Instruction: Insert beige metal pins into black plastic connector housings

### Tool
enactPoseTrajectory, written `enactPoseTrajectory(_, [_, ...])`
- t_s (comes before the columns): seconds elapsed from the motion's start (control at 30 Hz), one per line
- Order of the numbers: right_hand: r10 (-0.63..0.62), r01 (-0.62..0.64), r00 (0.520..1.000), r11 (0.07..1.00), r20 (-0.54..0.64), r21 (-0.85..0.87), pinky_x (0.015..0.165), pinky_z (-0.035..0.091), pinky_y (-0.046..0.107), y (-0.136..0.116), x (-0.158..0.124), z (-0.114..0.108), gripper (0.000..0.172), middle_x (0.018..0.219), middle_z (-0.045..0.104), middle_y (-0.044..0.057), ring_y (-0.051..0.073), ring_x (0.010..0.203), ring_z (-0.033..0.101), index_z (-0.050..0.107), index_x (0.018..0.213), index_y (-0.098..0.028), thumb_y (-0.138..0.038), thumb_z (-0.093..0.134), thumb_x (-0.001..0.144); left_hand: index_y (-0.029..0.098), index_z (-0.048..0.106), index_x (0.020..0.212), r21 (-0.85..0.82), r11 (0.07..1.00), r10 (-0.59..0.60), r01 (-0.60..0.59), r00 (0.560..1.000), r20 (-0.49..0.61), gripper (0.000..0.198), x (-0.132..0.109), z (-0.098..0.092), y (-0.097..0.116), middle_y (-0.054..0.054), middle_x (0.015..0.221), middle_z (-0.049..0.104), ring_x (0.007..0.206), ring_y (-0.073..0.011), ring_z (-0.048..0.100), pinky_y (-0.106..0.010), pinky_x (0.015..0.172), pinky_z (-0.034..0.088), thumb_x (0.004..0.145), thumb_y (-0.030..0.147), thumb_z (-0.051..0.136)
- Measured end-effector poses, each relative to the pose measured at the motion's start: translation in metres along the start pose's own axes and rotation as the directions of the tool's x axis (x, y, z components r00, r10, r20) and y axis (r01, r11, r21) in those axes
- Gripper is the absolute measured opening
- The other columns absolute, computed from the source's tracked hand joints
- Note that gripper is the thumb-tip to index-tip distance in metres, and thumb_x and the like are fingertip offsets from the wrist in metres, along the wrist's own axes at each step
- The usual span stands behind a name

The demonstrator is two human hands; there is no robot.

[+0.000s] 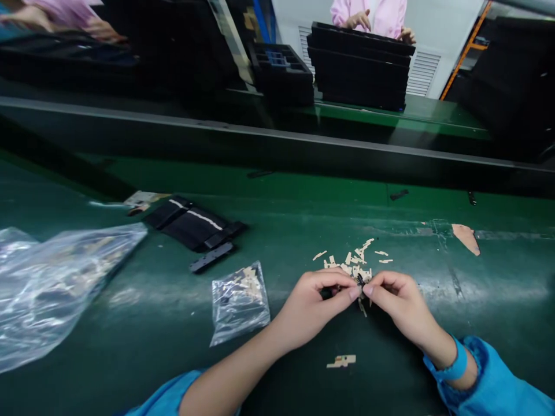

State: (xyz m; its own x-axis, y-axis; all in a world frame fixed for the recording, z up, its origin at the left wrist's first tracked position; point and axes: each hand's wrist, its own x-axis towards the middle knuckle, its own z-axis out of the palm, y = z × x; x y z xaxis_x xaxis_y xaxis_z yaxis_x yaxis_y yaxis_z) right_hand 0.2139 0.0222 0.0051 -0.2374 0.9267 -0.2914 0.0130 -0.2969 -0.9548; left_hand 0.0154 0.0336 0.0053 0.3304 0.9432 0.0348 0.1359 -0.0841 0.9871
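Both hands meet at a small black part point(360, 280) above the green bench. My left hand point(318, 300) is closed, thumb and fingers pinching this part, with more black showing under its curled fingers. My right hand point(396, 297) pinches at the part's right side; whether it grips the black part or a tiny piece is too small to tell. Just beyond the fingertips lies a loose pile of small beige flat pieces point(353, 260). One separate beige piece point(341, 361) rests nearer to me, below the hands.
Left of my hands lie a small clear bag point(240, 300) of beige pieces, a black bundle with white stripes point(195, 225), a dark flat bar point(211, 257) and a large plastic bag point(65, 289). A raised rail point(260, 130) crosses behind. People in pink stand beyond stacked black trays point(359, 69).
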Motion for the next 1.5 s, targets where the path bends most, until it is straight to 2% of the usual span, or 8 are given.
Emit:
enactPoseTrajectory(0.23, [-0.106,0.1,0.994,0.986,-0.039,-0.136,0.054,0.034,0.026,-0.0022,0.0008,-0.0029,0.016,0.063,0.062,-0.002,0.012,0.056,0.046,0.073,0.08,-0.018,-0.033,0.078,0.081,0.02,0.074,0.076,0.066,0.998,0.008,-0.007,1.0,-0.015,0.015,-0.0014,0.0008,-0.0006,-0.001,0.075,0.071,0.072,-0.0171,0.063,-0.028,0.069,0.048,0.089,0.021,0.066])
enactPoseTrajectory(0.47, [-0.111,0.11,0.994,0.985,-0.007,-0.134,0.053,0.034,0.025,-0.0027,-0.0005,-0.0035,0.011,0.064,0.062,-0.003,0.011,0.056,0.045,0.073,0.077,-0.018,-0.028,0.077,0.08,0.02,0.071,0.074,0.19,0.98,0.043,-0.06,0.995,0.095,0.015,-0.0057,0.003,0.0067,0.0,0.075,0.071,0.072,-0.0163,0.066,-0.028,0.071,0.049,0.084,0.015,0.061])
enactPoseTrajectory(0.63, [-0.127,0.12,0.99,0.988,-0.068,-0.097,0.051,0.037,0.025,-0.0043,-0.0009,0.0005,0.014,0.063,0.066,-0.001,0.011,0.054,0.048,0.072,0.075,-0.019,-0.03,0.077,0.08,0.022,0.072,0.078,0.228,0.974,0.004,-0.012,0.999,0.038,0.009,-0.003,0.0019,0.0056,0.001,0.072,0.07,0.066,-0.0166,0.063,-0.026,0.062,0.048,0.085,0.025,0.067])
enactPoseTrajectory(0.73, [-0.131,0.126,0.988,0.99,-0.084,-0.069,0.05,0.035,0.025,-0.0057,-0.0002,0.0035,0.015,0.06,0.064,-0.002,0.011,0.052,0.045,0.072,0.075,-0.019,-0.032,0.079,0.08,0.024,0.075,0.081,0.191,0.982,-0.001,-0.003,1.0,0.024,0.01,-0.0006,-0.0001,0.0014,0.001,0.072,0.072,0.063,-0.0172,0.063,-0.025,0.058,0.05,0.086,0.03,0.069])
enactPoseTrajectory(0.87, [-0.149,0.139,0.983,0.986,-0.111,-0.094,0.051,0.034,0.026,-0.0043,-0.0007,0.0049,0.014,0.064,0.064,-0.002,0.011,0.054,0.043,0.074,0.078,-0.02,-0.033,0.08,0.079,0.025,0.078,0.08,0.146,0.989,0.004,-0.013,0.998,0.065,0.014,-0.0008,-0.0013,-0.0001,-0.002,0.082,0.077,0.072,-0.0206,0.069,-0.027,0.064,0.055,0.088,0.03,0.067])
enactPoseTrajectory(1.03, [-0.189,0.168,0.966,0.977,-0.175,-0.128,0.053,0.034,0.026,-0.003,-0.0019,0.0029,0.016,0.071,0.062,-0.002,0.011,0.057,0.044,0.074,0.084,-0.02,-0.028,0.083,0.074,0.022,0.075,0.079,0.14,0.99,-0.041,0.033,0.998,0.053,0.015,-0.0036,-0.0003,0.0034,-0.003,0.079,0.075,0.072,-0.0202,0.067,-0.029,0.068,0.052,0.088,0.028,0.065])
enactPoseTrajectory(1.33, [-0.148,0.137,0.985,0.984,-0.089,-0.118,0.052,0.037,0.026,-0.0047,-0.0033,0.0012,0.012,0.065,0.066,0.0,0.012,0.055,0.048,0.074,0.077,-0.019,-0.03,0.077,0.081,0.021,0.073,0.08,0.106,0.994,-0.038,0.031,0.997,0.064,0.012,-0.0033,0.0018,0.0071,0.0,0.076,0.071,0.071,-0.0174,0.061,-0.028,0.067,0.046,0.088,0.021,0.064])
enactPoseTrajectory(1.5, [-0.157,0.141,0.981,0.981,-0.116,-0.136,0.051,0.036,0.026,-0.0052,-0.0054,0.0,0.012,0.062,0.064,0.0,0.013,0.054,0.047,0.075,0.075,-0.02,-0.03,0.076,0.081,0.019,0.079,0.088,-0.06,0.984,-0.161,0.166,0.984,0.076,0.009,-0.0046,0.0032,0.004,0.0,0.076,0.07,0.069,-0.0161,0.058,-0.028,0.065,0.043,0.086,0.024,0.071])
